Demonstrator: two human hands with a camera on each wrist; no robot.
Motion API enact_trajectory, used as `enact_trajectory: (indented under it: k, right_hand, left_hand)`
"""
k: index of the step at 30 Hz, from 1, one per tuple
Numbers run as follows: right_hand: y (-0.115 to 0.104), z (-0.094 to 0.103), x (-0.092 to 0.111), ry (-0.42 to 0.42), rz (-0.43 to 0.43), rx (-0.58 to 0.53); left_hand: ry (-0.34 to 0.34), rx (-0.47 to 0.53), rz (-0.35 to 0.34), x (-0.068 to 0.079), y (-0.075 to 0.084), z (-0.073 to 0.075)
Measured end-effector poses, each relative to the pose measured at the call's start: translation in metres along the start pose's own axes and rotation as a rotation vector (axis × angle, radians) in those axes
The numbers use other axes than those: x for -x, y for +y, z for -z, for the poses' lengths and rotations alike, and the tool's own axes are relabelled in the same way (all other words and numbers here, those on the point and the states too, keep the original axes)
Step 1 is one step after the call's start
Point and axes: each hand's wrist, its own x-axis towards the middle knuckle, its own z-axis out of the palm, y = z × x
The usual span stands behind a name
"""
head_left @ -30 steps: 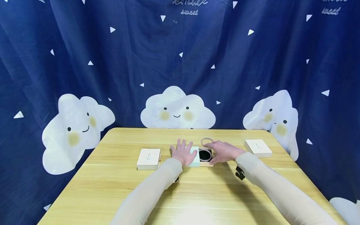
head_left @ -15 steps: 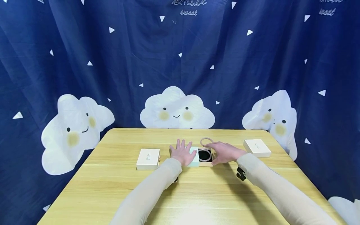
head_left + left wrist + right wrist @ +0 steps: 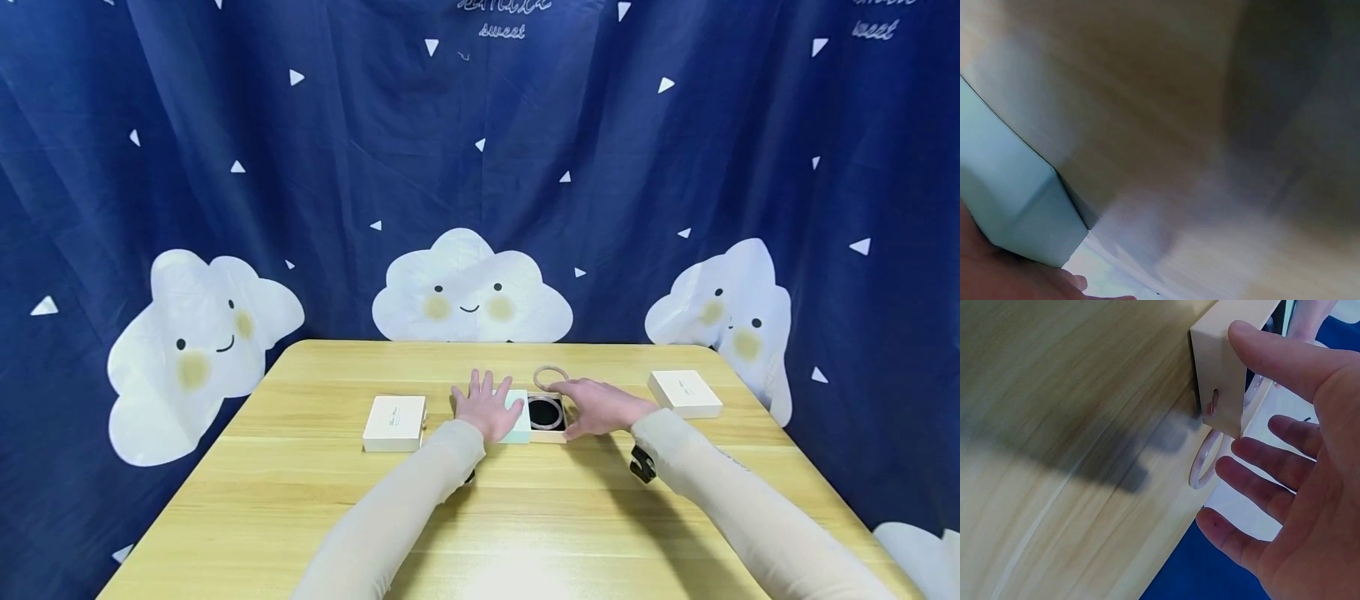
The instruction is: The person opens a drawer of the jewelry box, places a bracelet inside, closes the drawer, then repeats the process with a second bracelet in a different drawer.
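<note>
My left hand lies with spread fingers over a mint-green box sleeve; the sleeve's corner also shows in the left wrist view. Out of the sleeve's right side sticks a pale pink drawer with a black lining and a small loop on its end. A pale bangle lies inside it. My right hand spans the drawer's outer end, thumb at the near corner and loosely extended fingers toward the far corner. Just behind the drawer is a second bangle, partly overlapped by the right fingers.
A white box stands left of the left hand, with a small tab on its right side. Another white box sits at the table's back right. The wooden table ends at a blue curtain printed with clouds.
Both hands, the box and the bangles stay almost where they were. The right thumb has shifted slightly outward at the drawer's near corner.
</note>
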Motion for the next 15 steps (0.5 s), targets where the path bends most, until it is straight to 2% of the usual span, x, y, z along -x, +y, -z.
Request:
enact_trajectory:
  k: [6, 15]
  right_hand:
    - [-0.0005, 0.0009, 0.0010, 0.005, -0.041, 0.023]
    - [0.0019, -0.0012, 0.0028, 0.014, -0.058, -0.014]
  left_hand:
    - [-0.005, -0.013, -0.001, 0.0005, 0.0007, 0.0012]
    - [-0.011, -0.022, -0.004, -0.0009, -0.0007, 0.0000]
